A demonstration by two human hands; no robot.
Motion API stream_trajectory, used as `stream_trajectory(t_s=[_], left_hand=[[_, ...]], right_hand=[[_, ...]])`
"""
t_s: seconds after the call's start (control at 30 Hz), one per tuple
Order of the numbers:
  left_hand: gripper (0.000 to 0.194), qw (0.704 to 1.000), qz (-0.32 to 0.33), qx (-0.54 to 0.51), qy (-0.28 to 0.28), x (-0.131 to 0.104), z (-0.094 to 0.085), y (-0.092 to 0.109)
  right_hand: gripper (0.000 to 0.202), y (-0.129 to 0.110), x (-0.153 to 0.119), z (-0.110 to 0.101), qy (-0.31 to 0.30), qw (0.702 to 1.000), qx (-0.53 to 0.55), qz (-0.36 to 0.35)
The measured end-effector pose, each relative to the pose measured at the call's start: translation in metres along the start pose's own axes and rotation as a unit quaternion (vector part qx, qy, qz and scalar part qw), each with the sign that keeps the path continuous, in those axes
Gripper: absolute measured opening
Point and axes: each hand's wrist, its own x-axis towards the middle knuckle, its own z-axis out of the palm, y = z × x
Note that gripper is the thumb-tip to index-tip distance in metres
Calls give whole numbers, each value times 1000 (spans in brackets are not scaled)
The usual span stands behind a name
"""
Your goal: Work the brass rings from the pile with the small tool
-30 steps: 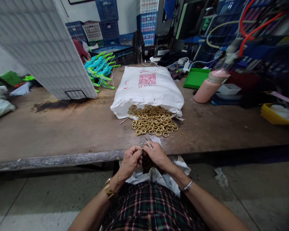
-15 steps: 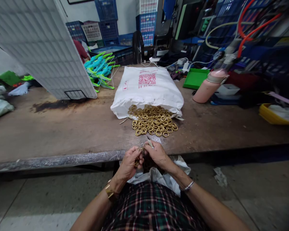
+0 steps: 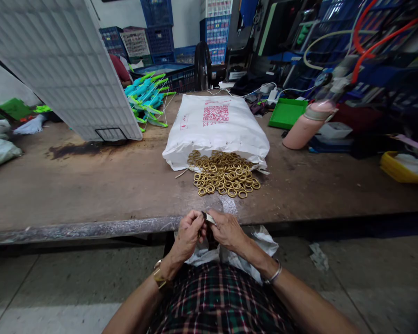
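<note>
In front of the table edge, my right hand (image 3: 229, 230) is closed on a small knife (image 3: 210, 218) with a whitish handle and a dark tip. The tip points left, against the fingers of my left hand (image 3: 188, 233). Those fingers are pinched together; a gold-coloured ring shows only in part between them, mostly hidden. Beyond my hands lies a heap of gold-coloured rings (image 3: 231, 178), spilling from the mouth of a white woven sack (image 3: 188, 118) with red print. Below my hands, a whitish plastic bag (image 3: 261, 241) lies open at my lap.
To the left a ribbed grey-white panel (image 3: 87, 83) leans over the table (image 3: 101, 185), beside turquoise and green plastic parts (image 3: 148, 97). At right are a pink bottle (image 3: 304, 130), a green tray (image 3: 288, 113) and a yellow tray (image 3: 400, 169). Another person's red sleeve (image 3: 119, 69) shows behind the panel.
The knife has turned in my right hand; its tip now points left at my left fingers instead of up and away. My hands are closer together. The view has shifted slightly.
</note>
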Motion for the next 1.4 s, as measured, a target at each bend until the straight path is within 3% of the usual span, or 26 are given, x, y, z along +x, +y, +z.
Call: stream_trajectory(t_s=[0.17, 0.3, 0.43, 0.6, 0.9, 1.07, 1.17, 1.27, 1.4], left_hand=[[35, 999, 21, 42, -3, -1, -4, -6], [32, 999, 13, 19, -26, -12, -3, -2], [29, 995, -13, -59, -81, -24, 0, 10], [30, 988, -54, -138, -41, -19, -4, 13], [30, 965, -106, -239, -29, -13, -19, 6], [24, 947, -116, -298, -15, -8, -23, 8], [26, 952, -102, -287, -9, -4, -21, 11], [28, 970, -74, -232, -2, 0, -18, 14], [36, 993, -18, -104, 58, 5, -13, 11]], right_hand=[[21, 1, 0, -4, -32, 999, -20, -19], [23, 2, 4, -8, -49, 996, -70, 13], [23, 3, 17, -10, -3, 993, -107, 58], [24, 2, 45, -8, 88, 988, -108, 71], [22, -2, 74, -5, 74, 979, -149, 120], [22, 2, 73, -6, 88, 981, -115, 128], [19, 7, 69, -5, 103, 985, -73, 119], [18, 9, 61, -3, 129, 987, 18, 89], [16, 0, 43, 0, 139, 977, 160, 23]])
